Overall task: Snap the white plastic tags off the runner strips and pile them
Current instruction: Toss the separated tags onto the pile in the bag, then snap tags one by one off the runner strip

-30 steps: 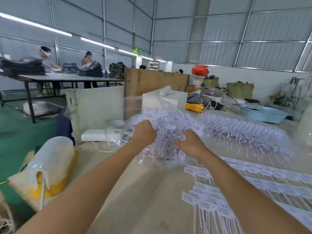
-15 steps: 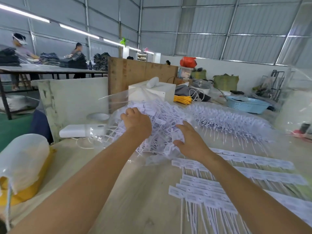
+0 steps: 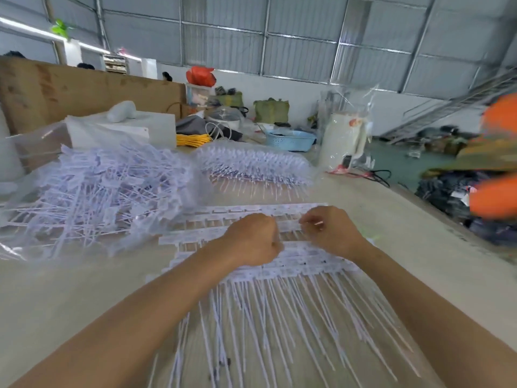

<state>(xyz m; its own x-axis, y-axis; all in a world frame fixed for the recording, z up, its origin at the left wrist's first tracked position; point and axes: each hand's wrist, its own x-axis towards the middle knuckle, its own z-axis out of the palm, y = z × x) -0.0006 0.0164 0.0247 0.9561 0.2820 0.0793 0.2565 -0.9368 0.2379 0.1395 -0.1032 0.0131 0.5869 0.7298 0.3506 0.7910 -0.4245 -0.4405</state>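
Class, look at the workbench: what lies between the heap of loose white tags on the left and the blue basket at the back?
In the head view, a second bundle of white tags in clear wrap lies between the heap and the blue basket.

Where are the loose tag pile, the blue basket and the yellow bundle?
loose tag pile [image 3: 112, 189], head view, middle of the heap.
blue basket [image 3: 291, 140], head view, its front wall.
yellow bundle [image 3: 193, 140], head view, middle of the bundle.

Both hands have left the loose pile of tags [image 3: 106, 191] and now sit over the runner strips [image 3: 279, 264] laid flat on the table. The left hand [image 3: 251, 239] is curled into a fist on a strip, and the right hand [image 3: 327, 231] pinches it just beside.
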